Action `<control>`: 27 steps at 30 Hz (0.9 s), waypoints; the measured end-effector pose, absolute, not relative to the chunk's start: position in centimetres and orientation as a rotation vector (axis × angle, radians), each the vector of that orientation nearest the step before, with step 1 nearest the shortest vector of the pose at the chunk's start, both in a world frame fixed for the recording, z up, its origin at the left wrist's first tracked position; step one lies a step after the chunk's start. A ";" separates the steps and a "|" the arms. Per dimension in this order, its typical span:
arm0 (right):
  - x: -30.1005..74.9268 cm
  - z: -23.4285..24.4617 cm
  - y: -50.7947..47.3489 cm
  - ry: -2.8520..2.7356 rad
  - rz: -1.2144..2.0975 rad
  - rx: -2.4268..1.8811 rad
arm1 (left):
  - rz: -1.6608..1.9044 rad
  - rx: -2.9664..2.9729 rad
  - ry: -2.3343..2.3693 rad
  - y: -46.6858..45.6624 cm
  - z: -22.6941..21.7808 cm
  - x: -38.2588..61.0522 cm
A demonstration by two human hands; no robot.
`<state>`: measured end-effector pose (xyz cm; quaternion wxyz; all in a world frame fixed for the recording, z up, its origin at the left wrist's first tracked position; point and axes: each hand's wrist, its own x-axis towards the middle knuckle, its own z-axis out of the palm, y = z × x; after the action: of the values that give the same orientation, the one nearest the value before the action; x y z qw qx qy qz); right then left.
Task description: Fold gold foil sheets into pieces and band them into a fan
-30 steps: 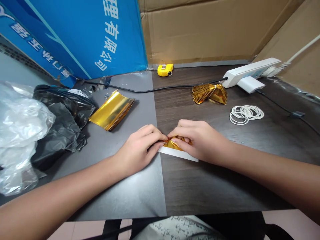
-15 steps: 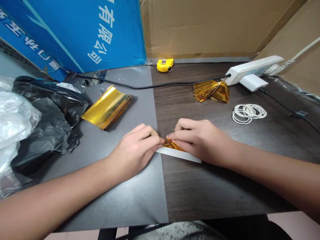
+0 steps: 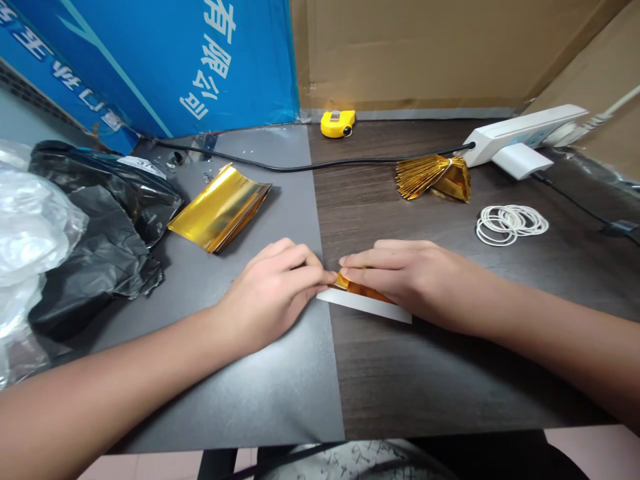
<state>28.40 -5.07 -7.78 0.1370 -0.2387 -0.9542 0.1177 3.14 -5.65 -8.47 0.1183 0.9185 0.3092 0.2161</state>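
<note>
A sheet of gold foil paper lies on the table between my hands, partly folded, with a white strip along its near side. My left hand is closed at the foil's left end, thumb and index finger pinching it. From the other side, my right hand presses its bunched fingertips onto the foil and covers its right part. Beyond my left hand sits a folded stack of gold foil sheets. A pleated gold foil bundle, tied with a white band, rests beyond my right hand.
White rubber bands lie at the right, near a white power strip with an adapter. A black cable crosses the back. A yellow tape measure stands by the cardboard wall. Plastic bags crowd the left.
My right fingers have straightened and lie flatter on the foil. The crumpled-looking foil between my fingertips now appears flatter. The camera view has shifted slightly.
</note>
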 end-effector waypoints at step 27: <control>28.4 -7.5 -5.9 -2.934 0.100 -0.654 | 0.592 2.648 0.843 -5.4 -8.2 3.1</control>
<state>28.43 -5.94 -7.54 0.0668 -0.2169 -0.9733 0.0333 3.06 -5.44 -8.21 0.1498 0.9215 0.2934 0.2060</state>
